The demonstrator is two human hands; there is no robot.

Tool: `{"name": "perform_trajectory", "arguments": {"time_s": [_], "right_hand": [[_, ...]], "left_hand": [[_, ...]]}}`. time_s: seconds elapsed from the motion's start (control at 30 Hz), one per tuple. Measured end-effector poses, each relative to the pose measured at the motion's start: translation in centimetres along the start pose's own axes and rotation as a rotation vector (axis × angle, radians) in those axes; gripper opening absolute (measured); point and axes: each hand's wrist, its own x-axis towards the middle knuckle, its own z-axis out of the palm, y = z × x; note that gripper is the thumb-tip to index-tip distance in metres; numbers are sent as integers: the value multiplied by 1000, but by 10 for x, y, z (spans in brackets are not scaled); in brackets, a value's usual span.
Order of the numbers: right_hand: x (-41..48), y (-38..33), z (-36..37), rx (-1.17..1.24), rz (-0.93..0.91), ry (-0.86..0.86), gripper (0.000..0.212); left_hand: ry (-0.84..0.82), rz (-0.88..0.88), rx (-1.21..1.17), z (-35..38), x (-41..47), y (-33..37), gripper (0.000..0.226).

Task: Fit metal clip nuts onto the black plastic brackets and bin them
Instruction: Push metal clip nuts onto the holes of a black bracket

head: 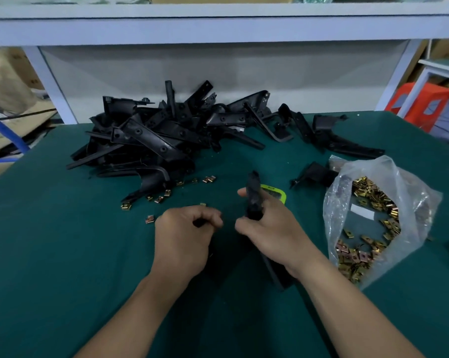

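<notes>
Near: my right hand (270, 228) is clamped round the bracket (253, 197), fingers wrapped on its middle. One end stands up past my knuckles, the other runs back under my wrist toward me. My left hand (187, 236) is clenched, fingers curled on a dark end I take to be the same bracket. I can't tell if a clip nut is pinched in there.

Handling, my read: the bracket is light, stiff moulded plastic, smooth enough to twist in the grip. Best held close to the tab that takes the nut, so the push doesn't lever it.

The loose clip nuts (151, 218) lie scattered on the green table (63, 254), just left of and beyond my left hand. They look small, thin and springy, probably sharp-edged. I'd pinch one by its flat faces, open mouth forward, and expect a firm push before it seats.

Just behind my right hand is a green-rimmed gadget (275, 192), half hidden. To the right, a clear plastic bag (388, 171) lies open, full of brass-coloured nuts. A single black part (314, 174) lies just left of it.

Far: the big pile of brackets (166, 130) is tangled, so I'd lift one from the top, not drag. Behind it is a white shelf frame (218, 29). No bin in view.
</notes>
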Motion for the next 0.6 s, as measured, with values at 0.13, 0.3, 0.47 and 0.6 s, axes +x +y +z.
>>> {"name": "perform_trajectory", "arguments": {"time_s": [0.13,0.3,0.47,0.6], "right_hand": [[-2,2,-10,-454,-48,96,60],[-4,2,-9,-676,-137,166,54],[-5,3,-6,-727,-158,164,51],[-4,4,-6,-700,-125,147,55]], "left_hand": [[72,36,41,-3,3,-1,48],[174,217,366,-33,13,-5,33],[-417,210,465,-55,9,0,17],[-501,200,547,-49,12,-1,18]]}}
